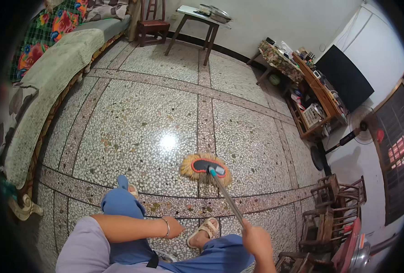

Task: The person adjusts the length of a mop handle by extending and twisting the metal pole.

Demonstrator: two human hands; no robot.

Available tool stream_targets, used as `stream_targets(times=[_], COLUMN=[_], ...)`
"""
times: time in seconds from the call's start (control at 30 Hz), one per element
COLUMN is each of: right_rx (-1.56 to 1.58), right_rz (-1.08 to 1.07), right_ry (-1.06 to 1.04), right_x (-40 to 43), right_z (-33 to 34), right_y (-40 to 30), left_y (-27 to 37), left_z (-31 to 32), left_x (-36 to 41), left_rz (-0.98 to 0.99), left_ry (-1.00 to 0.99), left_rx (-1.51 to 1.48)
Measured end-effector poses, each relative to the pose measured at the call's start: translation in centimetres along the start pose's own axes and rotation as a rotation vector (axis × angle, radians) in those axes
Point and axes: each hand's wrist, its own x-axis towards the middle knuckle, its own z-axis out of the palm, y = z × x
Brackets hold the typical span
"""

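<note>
My right hand (254,239), low and right of the middle, is closed around the metal handle (230,201) of a dust mop. The mop's fringed yellow-brown head (207,169) lies flat on the speckled terrazzo floor (144,119), ahead of my feet. It has a dark top plate edged in orange and a teal joint where the handle meets it. My left hand (173,227), with a silver bangle at the wrist, hangs before my body, away from the mop handle; its fingers point right and are partly hidden, and I see nothing in it.
A covered sofa (52,88) runs along the left. A wooden chair (153,27) and a small table (202,17) stand at the far wall. On the right are a cluttered wooden cabinet (319,92), a television (345,78), a standing fan (362,126) and stacked wooden chairs (324,211).
</note>
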Motion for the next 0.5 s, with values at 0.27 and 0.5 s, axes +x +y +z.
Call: stream_targets(times=[0.27, 0.5], right_rx=[0.065, 0.097], right_rz=[-0.029, -0.059], right_ry=[0.188, 0.02], right_x=[12.0, 0.8], right_z=[7.4, 7.9], right_y=[-2.4, -1.4], left_y=[-1.9, -1.8], left_z=[1.0, 1.9], left_x=[4.4, 3.8], left_rz=[-0.154, -0.132], left_ry=[0.016, 0.041], left_rx=[0.017, 0.097])
